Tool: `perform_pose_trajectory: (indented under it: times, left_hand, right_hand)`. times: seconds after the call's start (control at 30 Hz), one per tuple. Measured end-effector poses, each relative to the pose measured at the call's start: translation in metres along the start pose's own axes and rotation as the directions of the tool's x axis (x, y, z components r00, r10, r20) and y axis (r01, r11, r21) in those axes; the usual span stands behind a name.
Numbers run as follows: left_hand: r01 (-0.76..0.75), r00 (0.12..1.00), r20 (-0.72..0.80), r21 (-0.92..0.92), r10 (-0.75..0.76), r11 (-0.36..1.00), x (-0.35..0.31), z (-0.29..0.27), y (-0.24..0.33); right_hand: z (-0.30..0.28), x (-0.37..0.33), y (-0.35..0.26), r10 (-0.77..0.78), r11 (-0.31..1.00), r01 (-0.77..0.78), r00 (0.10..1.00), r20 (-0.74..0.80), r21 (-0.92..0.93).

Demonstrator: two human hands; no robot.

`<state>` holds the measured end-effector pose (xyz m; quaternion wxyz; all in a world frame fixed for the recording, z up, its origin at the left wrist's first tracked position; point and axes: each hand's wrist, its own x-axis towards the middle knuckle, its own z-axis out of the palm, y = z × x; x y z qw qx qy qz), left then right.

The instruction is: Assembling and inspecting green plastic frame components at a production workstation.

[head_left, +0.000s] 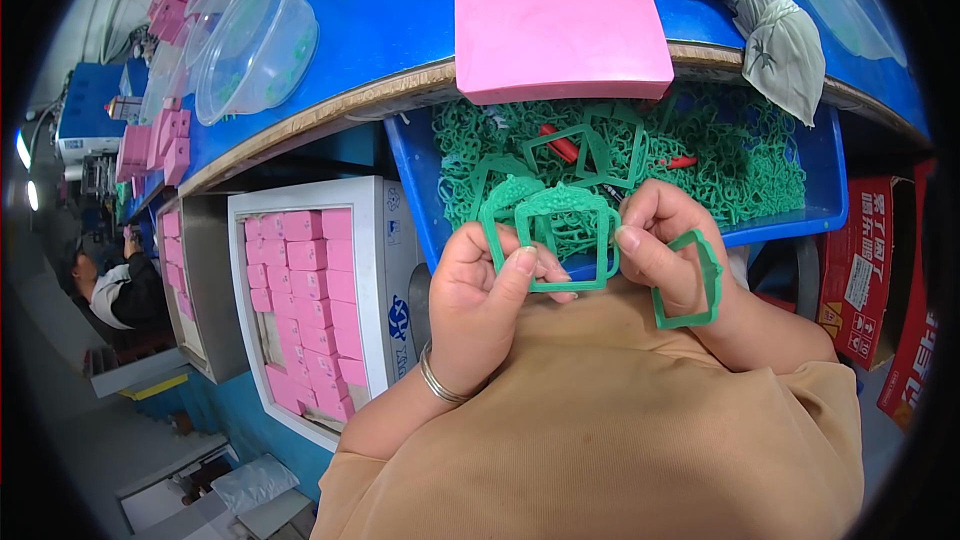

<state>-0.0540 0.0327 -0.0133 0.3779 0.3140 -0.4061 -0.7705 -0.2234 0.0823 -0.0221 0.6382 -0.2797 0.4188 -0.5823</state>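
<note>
Between my two hands is a green ornate square frame (570,202), with a similar frame (491,230) overlapping behind its left side. My left hand (480,290) closes on the frames' left edges, thumb in front. My right hand (668,245) pinches the right edge between thumb and fingers. Another green frame (687,321) hangs at my right palm, looped around part of the hand. Below and beyond my hands, a blue tray (750,231) holds tangled green scraps (745,165), more loose frames and red-handled tools (559,144). The tools' working ends are partly buried.
A pink block (560,15) overhangs the blue tabletop (385,20) edge above the tray. Clear bowls (265,50) and a tied grey cloth bag (770,25) lie on the table. A white box (385,260) of pink blocks stands left, red cartons (865,280) right. Another person (120,290) sits far left.
</note>
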Motion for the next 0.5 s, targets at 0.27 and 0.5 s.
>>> perform_pose_trajectory:
  times: [0.27, 0.5]
  left_hand:
    - [0.036, 0.999, -0.035, -0.011, -0.037, 0.999, 0.002, -0.0004, -0.0009]
    - [0.048, 0.998, -0.034, -0.184, -0.055, 0.982, 0.003, -0.008, -0.0047]
  right_hand:
    - [0.001, 0.0004, -0.0016, -0.013, 1.0, 0.013, 1.0, 0.014, -0.018]
    - [0.0014, 0.0036, 0.0039, -0.054, 0.994, 0.051, 0.998, 0.033, 0.095]
